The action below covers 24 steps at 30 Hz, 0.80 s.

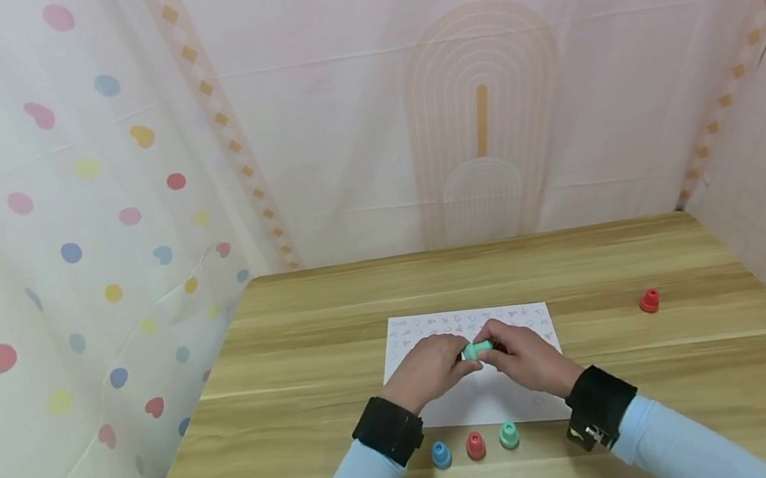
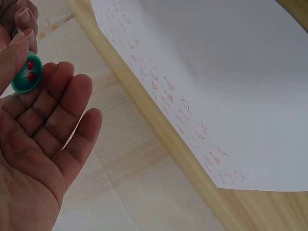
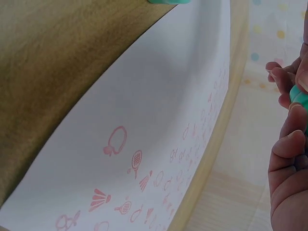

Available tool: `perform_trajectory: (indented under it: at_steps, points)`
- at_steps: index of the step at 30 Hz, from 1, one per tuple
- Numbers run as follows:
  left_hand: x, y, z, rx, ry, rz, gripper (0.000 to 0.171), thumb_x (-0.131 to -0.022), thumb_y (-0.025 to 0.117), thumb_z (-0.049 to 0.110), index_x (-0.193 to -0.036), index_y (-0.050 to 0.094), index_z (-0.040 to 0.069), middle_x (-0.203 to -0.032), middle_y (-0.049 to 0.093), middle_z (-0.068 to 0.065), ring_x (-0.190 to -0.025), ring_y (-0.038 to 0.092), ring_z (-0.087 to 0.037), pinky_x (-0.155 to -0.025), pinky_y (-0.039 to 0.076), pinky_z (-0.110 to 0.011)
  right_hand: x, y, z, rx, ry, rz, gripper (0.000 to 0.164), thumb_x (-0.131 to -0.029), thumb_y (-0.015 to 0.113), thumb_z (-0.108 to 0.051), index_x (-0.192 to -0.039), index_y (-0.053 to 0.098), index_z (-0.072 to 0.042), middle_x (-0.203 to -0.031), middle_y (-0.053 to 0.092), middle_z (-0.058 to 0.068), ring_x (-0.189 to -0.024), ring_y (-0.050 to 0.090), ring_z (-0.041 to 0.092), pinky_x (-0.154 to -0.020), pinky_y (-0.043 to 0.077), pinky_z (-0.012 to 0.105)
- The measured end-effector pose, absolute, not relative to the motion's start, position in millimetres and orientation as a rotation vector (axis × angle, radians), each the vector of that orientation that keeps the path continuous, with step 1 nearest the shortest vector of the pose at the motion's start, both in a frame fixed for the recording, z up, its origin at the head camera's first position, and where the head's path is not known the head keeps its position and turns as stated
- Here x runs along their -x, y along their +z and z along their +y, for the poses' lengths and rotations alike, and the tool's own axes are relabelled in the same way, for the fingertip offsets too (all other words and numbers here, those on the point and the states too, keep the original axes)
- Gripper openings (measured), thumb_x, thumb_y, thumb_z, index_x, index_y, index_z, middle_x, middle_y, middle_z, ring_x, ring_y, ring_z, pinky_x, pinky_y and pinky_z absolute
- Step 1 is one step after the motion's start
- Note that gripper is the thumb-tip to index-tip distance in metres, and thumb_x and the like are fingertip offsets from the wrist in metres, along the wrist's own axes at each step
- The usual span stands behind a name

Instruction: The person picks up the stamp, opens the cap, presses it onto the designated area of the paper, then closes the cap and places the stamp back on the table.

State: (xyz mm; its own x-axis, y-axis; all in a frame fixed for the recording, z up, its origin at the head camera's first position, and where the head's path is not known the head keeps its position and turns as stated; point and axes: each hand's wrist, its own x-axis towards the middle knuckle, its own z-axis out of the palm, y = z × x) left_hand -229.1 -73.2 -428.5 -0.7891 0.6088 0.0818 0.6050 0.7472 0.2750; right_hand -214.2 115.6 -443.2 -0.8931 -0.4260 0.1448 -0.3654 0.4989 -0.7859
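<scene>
Both hands meet over the sheet of paper (image 1: 482, 404), with a small green toy stamp (image 1: 478, 350) between them. My left hand (image 1: 426, 369) pinches its left end between thumb and fingers. From the other side my right hand (image 1: 531, 358) grips it with thumb and fingertips. A round end with two red cherries on it shows on the green stamp (image 2: 27, 77) in the left wrist view. Rows of small pinkish-red prints, among them rackets and shuttlecocks (image 3: 99, 199), run along the paper's far part; its near part is mostly white.
In front of the paper's near edge stand a blue stamp (image 1: 440, 455), a red stamp (image 1: 475, 446) and a second green stamp (image 1: 509, 435) in a row. Another red piece (image 1: 649, 301) is at the right on the wooden table (image 1: 275, 460). Patterned curtains (image 1: 331, 112) hang behind and beside it.
</scene>
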Motion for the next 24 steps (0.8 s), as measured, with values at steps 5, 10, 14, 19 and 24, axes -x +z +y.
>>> perform_trajectory:
  at_steps: [5,10,14,19,24]
  points:
    - [228.0,-429.3,-73.1,-0.997,0.481,2.932,0.026,-0.09,0.063,0.036,-0.091,0.068,0.01,-0.069,0.057,0.003,-0.062,0.049,-0.01,-0.056,0.041,-0.021,212.5,-442.4,114.5,0.677,-1.377,2.669,0.006,-0.095,0.059,-0.014,-0.1,0.058,-0.013,-0.079,0.058,0.008,-0.069,0.049,0.018,-0.058,0.041,0.03]
    - [227.8,-428.0,-72.7,-0.947,0.511,2.972,0.029,-0.091,0.061,0.038,-0.087,0.066,0.009,-0.066,0.056,0.003,-0.059,0.048,-0.009,-0.053,0.04,-0.02,212.4,-442.1,113.7,0.576,-1.457,2.681,0.006,-0.096,0.057,-0.016,-0.101,0.057,-0.013,-0.083,0.061,0.016,-0.068,0.053,0.017,-0.058,0.043,0.03]
    - [228.3,-426.4,-72.3,-0.965,0.518,2.976,0.024,-0.088,0.066,0.032,-0.086,0.065,0.009,-0.067,0.056,0.003,-0.059,0.048,-0.009,-0.052,0.041,-0.02,213.1,-443.7,114.0,0.549,-1.494,2.662,0.007,-0.095,0.058,-0.016,-0.101,0.057,-0.012,-0.085,0.059,0.018,-0.069,0.054,0.018,-0.06,0.043,0.029]
    - [230.2,-426.7,-73.2,-0.93,0.473,2.983,0.02,-0.087,0.068,0.031,-0.089,0.067,0.01,-0.069,0.058,0.003,-0.062,0.05,-0.01,-0.055,0.045,-0.021,213.6,-441.3,118.6,0.517,-1.527,2.644,0.009,-0.097,0.055,-0.016,-0.103,0.056,-0.009,-0.088,0.06,0.02,-0.072,0.056,0.021,-0.062,0.045,0.031]
    - [232.5,-426.8,-76.9,-0.878,0.419,3.019,0.021,-0.087,0.068,0.032,-0.092,0.068,0.011,-0.072,0.06,0.002,-0.064,0.051,-0.011,-0.058,0.049,-0.023,216.6,-435.2,129.4,0.437,-1.526,2.663,0.014,-0.099,0.053,-0.017,-0.107,0.057,-0.006,-0.093,0.063,0.02,-0.074,0.057,0.024,-0.064,0.045,0.032]
